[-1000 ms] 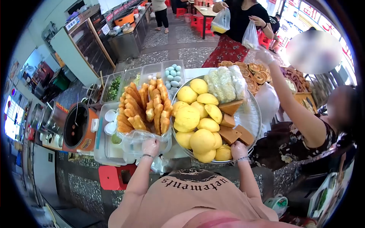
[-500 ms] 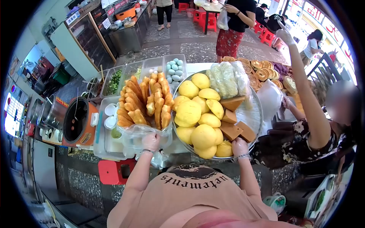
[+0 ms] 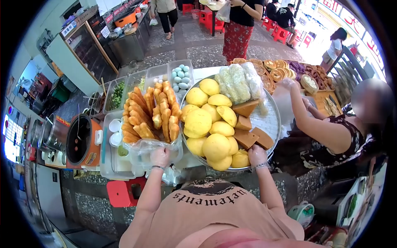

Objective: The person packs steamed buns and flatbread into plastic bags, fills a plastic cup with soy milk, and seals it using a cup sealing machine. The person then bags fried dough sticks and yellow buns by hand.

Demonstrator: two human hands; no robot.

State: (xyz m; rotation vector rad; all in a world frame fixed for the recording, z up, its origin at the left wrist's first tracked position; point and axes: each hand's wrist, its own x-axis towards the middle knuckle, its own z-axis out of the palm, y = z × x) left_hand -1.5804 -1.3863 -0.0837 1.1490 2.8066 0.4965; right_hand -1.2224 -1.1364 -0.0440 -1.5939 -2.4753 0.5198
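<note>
My left hand (image 3: pixel 159 157), in a clear glove, is closed at the front edge of a clear plastic box (image 3: pixel 142 155) lined with plastic film. Upright fried dough sticks (image 3: pixel 145 131) fill this box. Also gloved, my right hand (image 3: pixel 258 156) is closed at the near rim of a round metal tray (image 3: pixel 271 120), its fingertips partly hidden. Yellow steamed buns (image 3: pixel 198 122) are piled on the tray's left side. Blocks of brown cake (image 3: pixel 245 138) lie just beyond my right hand, and plastic-wrapped food (image 3: pixel 237 82) rests at the back.
Blue-green eggs (image 3: pixel 180 78) and chopped greens (image 3: pixel 117 91) sit in boxes behind. An orange pot (image 3: pixel 79 138) stands left, a red stool (image 3: pixel 123 192) below. A co-worker's gloved hand (image 3: pixel 287 84) holds a plastic bag (image 3: pixel 283 103) at right, near flat round pastries (image 3: pixel 279 71).
The co-worker's raised arm has come down to the bag. The view has shifted slightly, and a walking person has come nearer at the back. My hands keep their places.
</note>
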